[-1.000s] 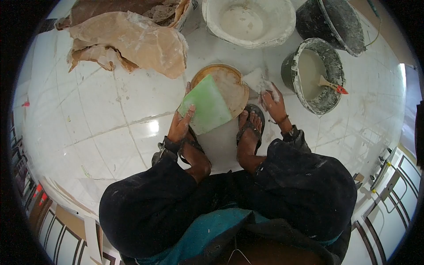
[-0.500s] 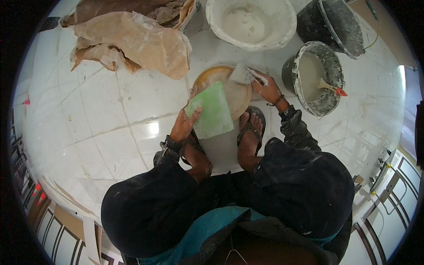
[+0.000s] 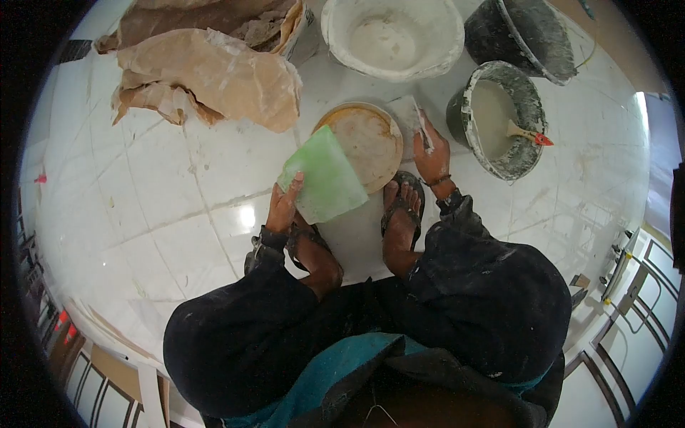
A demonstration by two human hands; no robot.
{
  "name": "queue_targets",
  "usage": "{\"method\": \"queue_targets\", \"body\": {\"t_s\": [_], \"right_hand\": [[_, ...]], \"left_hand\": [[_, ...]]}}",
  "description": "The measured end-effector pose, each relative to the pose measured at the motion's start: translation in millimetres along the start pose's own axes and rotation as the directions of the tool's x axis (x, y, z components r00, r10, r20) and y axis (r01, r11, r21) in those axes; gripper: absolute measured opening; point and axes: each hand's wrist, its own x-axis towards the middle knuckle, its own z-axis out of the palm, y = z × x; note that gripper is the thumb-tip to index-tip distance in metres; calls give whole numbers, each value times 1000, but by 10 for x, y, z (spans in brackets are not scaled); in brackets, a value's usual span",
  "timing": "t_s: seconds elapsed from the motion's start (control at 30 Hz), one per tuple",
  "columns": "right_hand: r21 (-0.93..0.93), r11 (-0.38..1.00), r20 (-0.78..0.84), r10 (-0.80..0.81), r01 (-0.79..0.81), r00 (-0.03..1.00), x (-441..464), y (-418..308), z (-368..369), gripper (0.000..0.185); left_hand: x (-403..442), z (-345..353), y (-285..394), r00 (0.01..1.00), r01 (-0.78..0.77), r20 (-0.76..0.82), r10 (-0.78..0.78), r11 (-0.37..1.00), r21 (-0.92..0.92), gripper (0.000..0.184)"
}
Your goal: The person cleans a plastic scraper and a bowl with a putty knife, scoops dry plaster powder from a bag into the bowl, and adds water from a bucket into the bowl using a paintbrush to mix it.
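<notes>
My left hand [image 3: 285, 201] grips the near left edge of a flat green board [image 3: 325, 178], its thumb on top. The board is tilted over part of a round, plaster-smeared lid [image 3: 365, 143] on the floor. To the right of the lid, my right hand [image 3: 432, 155] is closed on a whitish scraper [image 3: 407, 114], its blade pointing away from me beside the lid's rim. White residue coats the scraper and my fingers.
A crumpled brown paper bag [image 3: 207, 75] lies at the far left. Beyond the lid stands a white basin [image 3: 392, 39]. To the right are a dark bucket [image 3: 528, 118] holding pale liquid and a brush [image 3: 529, 133], and another black bucket [image 3: 517, 36].
My right hand and the scraper first came in over the lid, then moved back right beside it. My left hand has shifted the green board slightly right, then back left.
</notes>
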Motion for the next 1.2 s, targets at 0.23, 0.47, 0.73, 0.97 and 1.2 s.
{"method": "queue_targets", "body": {"t_s": [0.23, 0.47, 0.73, 0.97, 1.2], "right_hand": [[11, 995, 33, 101, -102, 994, -256, -97, -206, 43], [-73, 960, 234, -248, 272, 940, -552, -289, -207, 55], [0, 987, 246, -158, 163, 956, -465, -332, -121, 51], [-100, 992, 230, -52, 77, 972, -339, -261, -190, 42], [-85, 995, 354, -19, 53, 935, -436, -301, -194, 40]], "left_hand": [[-13, -74, 117, 941, 165, -230, -247, 931, -327, 52], [-164, -243, 197, 934, 118, -258, -247, 894, -432, 52], [-194, -262, 302, 968, 29, -205, -142, 880, -474, 46], [-142, -255, 629, 982, 65, -178, -67, 998, -14, 46], [-104, -193, 730, 986, 87, -143, -91, 996, -33, 37]]}}
